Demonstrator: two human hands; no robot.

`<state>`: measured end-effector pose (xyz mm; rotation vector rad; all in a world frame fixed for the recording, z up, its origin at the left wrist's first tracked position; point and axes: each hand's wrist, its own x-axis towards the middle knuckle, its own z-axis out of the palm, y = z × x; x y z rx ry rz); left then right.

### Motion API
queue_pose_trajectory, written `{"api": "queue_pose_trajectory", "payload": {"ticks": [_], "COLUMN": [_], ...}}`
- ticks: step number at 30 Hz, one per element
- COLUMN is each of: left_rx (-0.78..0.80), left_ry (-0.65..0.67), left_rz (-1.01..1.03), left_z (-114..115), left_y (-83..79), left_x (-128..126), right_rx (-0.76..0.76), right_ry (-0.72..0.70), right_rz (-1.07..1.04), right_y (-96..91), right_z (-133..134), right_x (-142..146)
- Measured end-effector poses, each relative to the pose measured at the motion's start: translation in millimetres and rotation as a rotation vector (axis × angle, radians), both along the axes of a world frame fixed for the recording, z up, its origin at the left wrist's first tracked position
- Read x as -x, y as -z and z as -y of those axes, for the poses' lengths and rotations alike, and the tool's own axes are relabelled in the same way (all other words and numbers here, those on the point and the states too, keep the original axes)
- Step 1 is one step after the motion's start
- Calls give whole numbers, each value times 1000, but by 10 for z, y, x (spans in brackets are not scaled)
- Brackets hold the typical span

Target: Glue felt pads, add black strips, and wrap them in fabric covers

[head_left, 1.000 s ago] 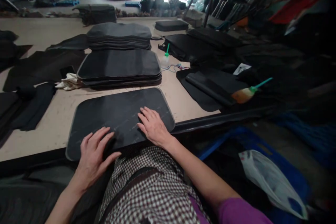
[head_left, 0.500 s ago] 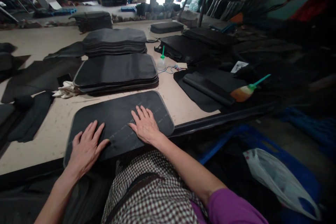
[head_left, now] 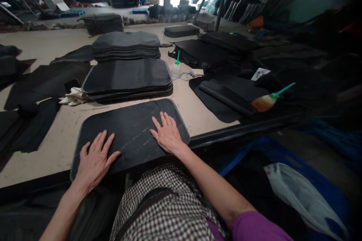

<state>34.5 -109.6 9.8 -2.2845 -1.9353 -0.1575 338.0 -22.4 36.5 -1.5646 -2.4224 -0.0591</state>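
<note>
In the head-camera view, a person's left hand (head_left: 94,160) and right hand (head_left: 167,134) rested with fingers spread on a dark round-cornered panel (head_left: 132,128) along the near edge of the bench (head_left: 60,143), a stack of similar panels (head_left: 128,75) just beyond it.

two hands (head_left: 94,160) (head_left: 167,134), one black panel (head_left: 131,131) beneath them, two green-spouted bottles (head_left: 175,69) (head_left: 263,103), one pale cloth (head_left: 75,97), one checked apron (head_left: 158,218).

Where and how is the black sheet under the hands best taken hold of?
Probably by its near long edge, close to both corners, coming from the front. The black sheet lies flat on the table, and that edge seems to reach the table's front, so its underside may be reachable there. The left hand and right hand rest on top.
</note>
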Motion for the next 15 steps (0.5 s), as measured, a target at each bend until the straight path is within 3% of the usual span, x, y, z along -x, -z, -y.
{"api": "queue_pose_trajectory", "payload": {"ticks": [8,12,15], "left_rx": [50,23,34], "left_ry": [-45,-54,-24], "left_rz": [-7,-2,-3], "left_z": [-35,-239,-411], "left_y": [-166,-245,-181], "left_x": [-46,-107,-167], "right_rx": [15,36,12], "right_ry": [-6,-9,-33], "right_rz": [31,26,8], "right_y": [-17,-118,-214], "right_z": [2,-62,-196], "right_x": [-38,-50,33]}}
